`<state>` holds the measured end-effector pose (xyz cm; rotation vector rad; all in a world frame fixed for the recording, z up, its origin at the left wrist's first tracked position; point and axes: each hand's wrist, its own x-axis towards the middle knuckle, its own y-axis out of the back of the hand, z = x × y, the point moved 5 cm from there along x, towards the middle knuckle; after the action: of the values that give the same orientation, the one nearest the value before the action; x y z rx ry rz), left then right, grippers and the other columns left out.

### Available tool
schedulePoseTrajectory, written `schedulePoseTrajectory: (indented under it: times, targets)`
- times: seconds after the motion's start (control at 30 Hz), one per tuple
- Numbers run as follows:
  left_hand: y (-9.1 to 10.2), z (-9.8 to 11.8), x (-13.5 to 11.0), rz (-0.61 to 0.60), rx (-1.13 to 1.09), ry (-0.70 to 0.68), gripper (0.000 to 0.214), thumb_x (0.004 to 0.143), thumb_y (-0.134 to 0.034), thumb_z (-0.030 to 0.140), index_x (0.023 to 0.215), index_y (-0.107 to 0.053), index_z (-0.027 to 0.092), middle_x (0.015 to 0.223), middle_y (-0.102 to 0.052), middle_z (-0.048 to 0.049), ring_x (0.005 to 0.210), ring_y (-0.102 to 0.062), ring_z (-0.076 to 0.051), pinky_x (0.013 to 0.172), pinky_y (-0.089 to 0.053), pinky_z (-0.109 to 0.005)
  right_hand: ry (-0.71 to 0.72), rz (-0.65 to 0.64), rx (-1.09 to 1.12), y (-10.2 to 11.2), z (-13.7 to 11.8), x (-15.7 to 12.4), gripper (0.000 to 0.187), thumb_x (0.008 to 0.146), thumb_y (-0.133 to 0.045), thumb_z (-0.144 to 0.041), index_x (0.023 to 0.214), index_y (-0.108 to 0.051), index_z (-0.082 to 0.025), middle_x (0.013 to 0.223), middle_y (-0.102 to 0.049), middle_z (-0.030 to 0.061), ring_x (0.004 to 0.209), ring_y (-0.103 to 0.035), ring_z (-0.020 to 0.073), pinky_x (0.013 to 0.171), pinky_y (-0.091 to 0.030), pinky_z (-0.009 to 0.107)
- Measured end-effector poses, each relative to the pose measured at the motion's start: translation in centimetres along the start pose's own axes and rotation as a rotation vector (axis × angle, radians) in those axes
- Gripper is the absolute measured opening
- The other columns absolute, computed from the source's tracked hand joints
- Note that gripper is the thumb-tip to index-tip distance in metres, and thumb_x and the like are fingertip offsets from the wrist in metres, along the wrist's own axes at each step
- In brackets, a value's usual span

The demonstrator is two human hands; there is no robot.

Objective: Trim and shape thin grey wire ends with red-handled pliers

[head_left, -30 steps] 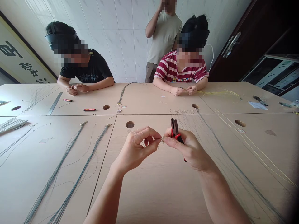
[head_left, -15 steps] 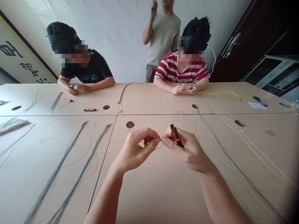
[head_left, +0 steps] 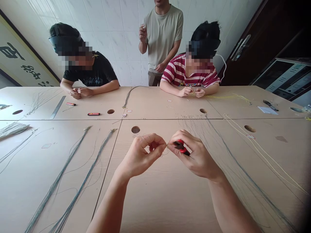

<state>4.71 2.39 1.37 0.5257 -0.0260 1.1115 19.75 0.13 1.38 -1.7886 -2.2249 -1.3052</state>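
Observation:
My left hand (head_left: 142,157) pinches a thin cord (head_left: 167,152) between thumb and forefinger, above the middle of the table. A fine loop of it hangs just below the fingertips. My right hand (head_left: 198,158) is closed around small red-and-black pliers (head_left: 181,147), whose dark jaws stick out over the forefinger. Its thumb and fingertip also meet the cord, almost touching the left fingertips. Something tiny and yellowish shows at the meeting point, too small to name. To the left lie two bundles of grey-green cords (head_left: 63,168) (head_left: 91,166) with small metal ends.
More loose cords (head_left: 233,152) and two yellow cords (head_left: 262,152) lie at right. Across the table (head_left: 155,200) sit two people, and another person stands behind. A ruler (head_left: 57,107), red-black markers (head_left: 93,114), a box cutter (head_left: 270,105) and round cable holes (head_left: 135,129) are farther off.
The pliers in my right hand have tilted, their jaws dropping towards the left. My left hand has hardly moved. The standing person has shifted left and lowered a raised hand.

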Motion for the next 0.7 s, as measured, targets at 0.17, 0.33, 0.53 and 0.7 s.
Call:
schedulePoseTrajectory:
  times: [0.17,0.33,0.53,0.7]
  targets:
    - [-0.1,0.0,-0.1,-0.011,-0.052,0.015,0.005,0.087,-0.061,0.021,0.085,-0.064,0.017,0.062,-0.058,0.0032,0.059,-0.051,-0.009,0.059,-0.042,-0.023,-0.226,0.015,0.138,0.1,0.3,-0.1,0.024,0.095,-0.051,-0.033,0.074,-0.045,-0.022,0.069,-0.042,-0.0029,0.062,-0.039,0.0114,0.057,-0.032,0.026]
    - [-0.1,0.0,-0.1,-0.010,-0.075,0.015,0.008,0.083,-0.066,0.021,0.090,-0.064,0.017,0.073,-0.065,0.0007,0.058,-0.053,-0.008,0.061,-0.044,-0.025,-0.287,0.010,0.180,0.0,0.6,0.0,0.025,0.094,-0.051,-0.037,0.075,-0.048,-0.021,0.067,-0.041,-0.0034,0.060,-0.036,0.0107,0.055,-0.029,0.026]
    - [-0.6,-0.7,0.2,-0.038,-0.121,0.055,0.009,0.084,-0.067,0.024,0.090,-0.066,0.017,0.062,-0.061,0.0024,0.056,-0.054,-0.009,0.056,-0.045,-0.023,-0.321,0.010,0.223,-0.1,0.9,-0.1,0.025,0.094,-0.052,-0.037,0.074,-0.050,-0.020,0.065,-0.041,-0.0038,0.059,-0.036,0.0103,0.054,-0.029,0.026]
    - [-0.5,-1.2,0.3,-0.013,-0.173,0.071,0.010,0.083,-0.068,0.025,0.085,-0.067,0.016,0.068,-0.065,-0.0001,0.057,-0.059,-0.010,0.057,-0.048,-0.023,-0.325,0.002,0.257,-0.1,1.0,-0.2,0.024,0.094,-0.052,-0.035,0.076,-0.052,-0.020,0.067,-0.045,-0.0034,0.058,-0.038,0.0099,0.054,-0.028,0.027]
